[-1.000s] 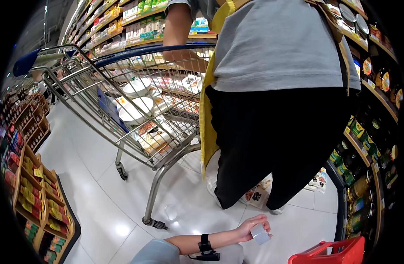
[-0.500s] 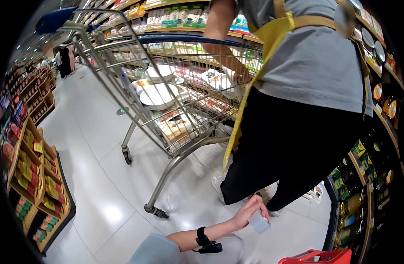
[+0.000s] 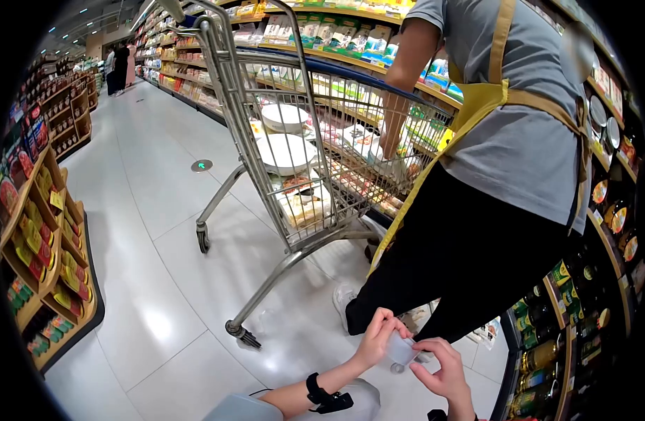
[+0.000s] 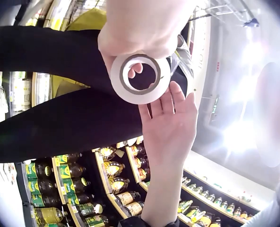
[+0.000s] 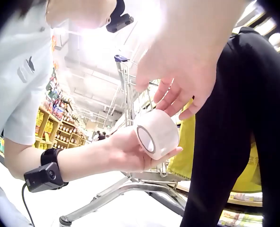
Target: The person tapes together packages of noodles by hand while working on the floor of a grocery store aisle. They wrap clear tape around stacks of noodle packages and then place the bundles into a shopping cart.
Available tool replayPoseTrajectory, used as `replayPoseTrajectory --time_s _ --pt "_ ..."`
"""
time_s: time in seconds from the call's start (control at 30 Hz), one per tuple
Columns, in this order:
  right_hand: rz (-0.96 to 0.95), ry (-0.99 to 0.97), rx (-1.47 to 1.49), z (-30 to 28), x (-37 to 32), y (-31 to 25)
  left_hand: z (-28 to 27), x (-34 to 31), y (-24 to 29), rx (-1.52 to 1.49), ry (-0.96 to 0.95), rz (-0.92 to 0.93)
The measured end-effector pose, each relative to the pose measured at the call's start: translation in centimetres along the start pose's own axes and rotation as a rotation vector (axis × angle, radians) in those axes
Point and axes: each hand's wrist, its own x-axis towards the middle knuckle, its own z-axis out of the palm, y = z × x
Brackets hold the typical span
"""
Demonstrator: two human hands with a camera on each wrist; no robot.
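Note:
A wide roll of clear tape (image 3: 401, 349) is held by my left hand (image 3: 376, 344), its fingers round the far side. In the left wrist view the roll (image 4: 140, 79) shows its round core beneath my left hand (image 4: 142, 28). My right hand (image 3: 445, 368) is at the roll's right side, fingers extended and spread. The right wrist view has the roll (image 5: 157, 134) resting in my left hand (image 5: 130, 151), with my right hand (image 5: 182, 75) just above it, fingertips close to its top edge; whether they touch is unclear.
A shopping cart (image 3: 294, 259) holding white bowls (image 3: 286, 153) and packages stands ahead. Beside it a person in a grey shirt (image 3: 505, 147) and yellow apron leans in. Bottle shelves (image 3: 557, 316) line the right, a wooden display (image 3: 45, 259) the left. Packages lie on the floor by the person's feet.
My right hand has come into view beside the tape roll. The left hand still holds the roll. The red basket has left the head view, and the person's arm reaches lower by the cart.

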Motion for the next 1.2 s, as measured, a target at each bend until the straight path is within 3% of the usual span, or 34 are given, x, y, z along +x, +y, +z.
replayPoseTrajectory --time_s 0.17,0.23,0.33,0.47,0.53,0.63,0.67,0.77,0.87,1.0,1.07,1.1,1.2 --pt "-0.019 0.014 0.035 0.2 -0.1 1.6 0.6 0.4 0.2 0.036 -0.035 -0.02" --pt "0.079 0.017 0.134 -0.3 -0.3 1.6 1.4 0.8 0.0 0.126 -0.07 -0.036" --pt "0.167 -0.042 0.044 -2.1 -0.8 0.5 3.5 1.8 -0.3 0.23 -0.145 -0.061" --pt "0.133 0.06 0.028 -3.6 -2.5 2.1 6.2 2.3 -1.8 0.304 -0.235 -0.041" --pt "0.261 0.176 0.425 -3.8 -3.7 3.1 6.8 2.2 -2.8 0.334 -0.243 -0.024" --pt "0.383 0.217 0.513 -4.5 -5.6 5.0 6.0 2.6 -3.8 0.281 -0.279 0.03" --pt "0.367 0.243 0.505 -4.8 -6.2 6.0 5.3 2.7 -3.8 0.269 -0.254 -0.074" --pt "0.612 0.113 0.656 -5.5 -7.5 8.2 3.8 3.0 -3.3 0.301 -0.257 -0.29" --pt "0.712 -0.049 0.814 -4.7 -8.5 10.9 3.1 2.6 -2.9 0.289 -0.254 -0.403" --pt "0.643 -0.304 0.884 -3.6 -9.6 12.5 1.3 1.5 -3.1 0.299 -0.222 -0.583" --pt "0.515 -0.435 0.622 -2.9 -10.7 13.5 0.3 0.8 -3.8 0.26 -0.255 -0.665" --pt "0.529 -0.495 0.63 -2.3 -11.4 14.3 0.2 0.4 -4.2 0.231 -0.232 -0.703" --pt "0.537 -0.612 0.63 -0.6 -13.3 17.0 0.4 -0.7 -5.2 0.18 -0.25 -0.675"
